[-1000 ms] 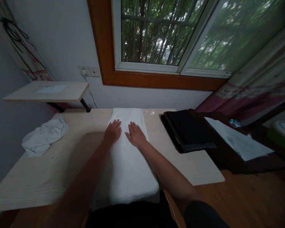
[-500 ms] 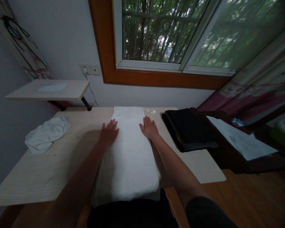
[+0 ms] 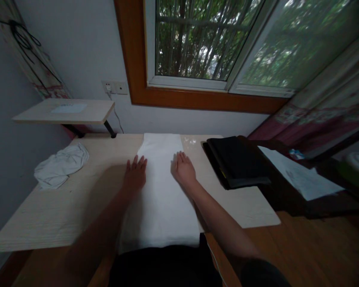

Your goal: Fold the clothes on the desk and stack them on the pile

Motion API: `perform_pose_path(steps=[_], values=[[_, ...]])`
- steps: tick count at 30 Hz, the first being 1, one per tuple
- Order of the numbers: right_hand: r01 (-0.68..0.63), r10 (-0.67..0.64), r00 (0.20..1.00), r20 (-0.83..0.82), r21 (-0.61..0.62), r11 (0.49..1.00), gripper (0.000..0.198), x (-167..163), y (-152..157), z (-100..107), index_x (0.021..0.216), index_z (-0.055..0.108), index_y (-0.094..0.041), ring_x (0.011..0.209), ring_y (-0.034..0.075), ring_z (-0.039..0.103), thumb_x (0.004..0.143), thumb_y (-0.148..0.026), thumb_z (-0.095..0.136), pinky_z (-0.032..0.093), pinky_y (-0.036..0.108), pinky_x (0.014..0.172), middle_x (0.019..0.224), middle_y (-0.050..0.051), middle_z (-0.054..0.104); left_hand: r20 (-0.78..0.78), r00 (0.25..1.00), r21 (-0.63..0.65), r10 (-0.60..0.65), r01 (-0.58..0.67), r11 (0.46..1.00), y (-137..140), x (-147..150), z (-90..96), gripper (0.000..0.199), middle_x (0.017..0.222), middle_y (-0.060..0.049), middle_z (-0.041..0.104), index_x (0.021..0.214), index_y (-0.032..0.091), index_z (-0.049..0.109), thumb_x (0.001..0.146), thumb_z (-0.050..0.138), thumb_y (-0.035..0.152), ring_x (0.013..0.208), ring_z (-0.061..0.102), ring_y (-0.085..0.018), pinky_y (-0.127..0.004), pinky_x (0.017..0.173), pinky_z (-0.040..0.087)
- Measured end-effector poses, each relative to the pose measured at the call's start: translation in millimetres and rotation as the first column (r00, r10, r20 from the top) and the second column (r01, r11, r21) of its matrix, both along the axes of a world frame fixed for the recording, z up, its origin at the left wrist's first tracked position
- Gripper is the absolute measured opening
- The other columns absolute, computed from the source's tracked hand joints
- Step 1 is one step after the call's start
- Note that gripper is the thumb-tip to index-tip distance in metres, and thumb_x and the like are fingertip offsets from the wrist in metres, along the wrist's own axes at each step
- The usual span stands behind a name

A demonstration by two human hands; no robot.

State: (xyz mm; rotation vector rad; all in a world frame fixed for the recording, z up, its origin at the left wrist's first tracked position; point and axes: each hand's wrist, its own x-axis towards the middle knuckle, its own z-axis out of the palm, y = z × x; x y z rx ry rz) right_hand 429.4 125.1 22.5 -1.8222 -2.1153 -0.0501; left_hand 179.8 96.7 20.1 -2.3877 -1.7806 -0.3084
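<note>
A long white cloth (image 3: 164,191) lies flat on the pale wooden desk (image 3: 77,215), running from the far edge to the near edge by my body. Over its left edge is my left hand (image 3: 135,175), fingers stretched and slightly spread, holding nothing. At the right edge my right hand (image 3: 184,169) is tilted onto its side, its fingers extended and close together, with nothing visible in it. Whether either palm presses on the cloth I cannot tell for sure.
A crumpled white cloth (image 3: 61,165) lies at the desk's left, below a small raised shelf (image 3: 62,115). A black folder (image 3: 235,161) rests at the right. Beyond it, a paper sheet (image 3: 299,173) lies on a dark surface. A window (image 3: 203,44) is above the desk.
Both hands have come slightly nearer to my body along the cloth's edges. My right hand has turned from palm-down onto its side. The cloth's near end looks flatter.
</note>
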Motion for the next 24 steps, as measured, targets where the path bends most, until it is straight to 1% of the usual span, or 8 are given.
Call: perform_pose_path(steps=[3, 6, 8, 10, 13, 15, 20, 24], values=[[-0.165, 0.166, 0.986, -0.033, 0.007, 0.986, 0.056, -29, -25, -6, 0.152, 0.046, -0.005, 0.153, 0.026, 0.034, 0.109, -0.037, 0.031, 0.028, 0.042, 0.125, 0.161, 0.019, 0.041, 0.028, 0.997, 0.017, -0.076, 0.076, 0.997, -10, 24, -4.9, 0.055, 0.163, -0.011, 0.042, 0.154, 0.02, 0.047, 0.101, 0.032, 0.019, 0.154, 0.032, -0.03, -0.058, 0.125, 0.025], [-0.238, 0.238, 0.971, -0.013, -0.005, 0.971, 0.061, -36, -44, -13, 0.153, 0.045, -0.004, 0.154, 0.029, 0.032, 0.108, -0.045, 0.035, 0.026, 0.047, 0.126, 0.163, 0.021, 0.036, 0.068, 0.995, 0.022, -0.068, 0.067, 0.998, -18, 31, -12.1, 0.053, 0.163, -0.012, 0.041, 0.154, 0.017, 0.047, 0.104, 0.033, 0.028, 0.153, 0.035, -0.03, -0.056, 0.124, 0.028], [-0.232, 0.232, 0.973, 0.003, -0.009, 0.973, 0.063, -27, -50, -15, 0.154, 0.044, -0.004, 0.155, 0.03, 0.031, 0.108, -0.046, 0.036, 0.025, 0.049, 0.127, 0.164, 0.021, 0.034, 0.072, 0.995, 0.017, -0.071, 0.07, 0.997, -22, 25, -15.2, 0.053, 0.164, -0.012, 0.04, 0.153, 0.016, 0.047, 0.105, 0.032, 0.031, 0.153, 0.036, -0.03, -0.056, 0.125, 0.028], [-0.193, 0.193, 0.981, 0.015, -0.016, 0.981, 0.062, -12, -52, -16, 0.154, 0.043, -0.005, 0.155, 0.03, 0.031, 0.108, -0.045, 0.036, 0.025, 0.049, 0.126, 0.164, 0.02, 0.033, 0.063, 0.996, 0.01, -0.069, 0.068, 0.998, -25, 14, -16.8, 0.054, 0.164, -0.013, 0.039, 0.153, 0.014, 0.046, 0.105, 0.032, 0.032, 0.153, 0.035, -0.029, -0.056, 0.125, 0.027], [-0.128, 0.129, 0.991, 0.04, -0.037, 0.991, 0.061, 11, -55, -15, 0.155, 0.043, -0.005, 0.155, 0.03, 0.03, 0.108, -0.044, 0.037, 0.024, 0.049, 0.127, 0.165, 0.019, 0.031, 0.057, 0.998, 0.006, -0.032, 0.032, 0.999, -30, -1, -18.7, 0.053, 0.164, -0.014, 0.038, 0.153, 0.014, 0.046, 0.106, 0.031, 0.033, 0.154, 0.034, -0.03, -0.056, 0.125, 0.025], [-0.108, 0.111, 0.992, 0.057, -0.048, 0.993, 0.062, 20, -57, -15, 0.156, 0.042, -0.006, 0.156, 0.03, 0.028, 0.108, -0.044, 0.037, 0.023, 0.048, 0.127, 0.166, 0.017, 0.03, 0.054, 0.998, 0.003, -0.016, 0.016, 1.0, -32, -5, -20.0, 0.053, 0.165, -0.014, 0.037, 0.153, 0.014, 0.046, 0.106, 0.031, 0.034, 0.154, 0.033, -0.03, -0.056, 0.126, 0.024], [-0.104, 0.11, 0.991, 0.081, -0.076, 0.992, 0.063, 24, -54, -15, 0.159, 0.037, -0.008, 0.156, 0.031, 0.026, 0.108, -0.045, 0.034, 0.021, 0.05, 0.127, 0.168, 0.013, 0.028, 0.063, 0.998, -0.001, -0.002, 0.002, 1.0, -30, -2, -22.2, 0.053, 0.165, -0.015, 0.037, 0.153, 0.015, 0.046, 0.105, 0.033, 0.033, 0.155, 0.032, -0.03, -0.056, 0.126, 0.023], [-0.104, 0.113, 0.989, 0.097, -0.092, 0.99, 0.065, 24, -38, -16, 0.161, 0.034, -0.009, 0.158, 0.029, 0.023, 0.108, -0.047, 0.032, 0.017, 0.052, 0.128, 0.169, 0.012, 0.026, 0.038, 0.999, 0.01, -0.011, 0.011, 1.0, -17, 0, -22.1, 0.054, 0.165, -0.016, 0.037, 0.153, 0.013, 0.045, 0.105, 0.031, 0.032, 0.155, 0.031, -0.03, -0.055, 0.126, 0.024]])
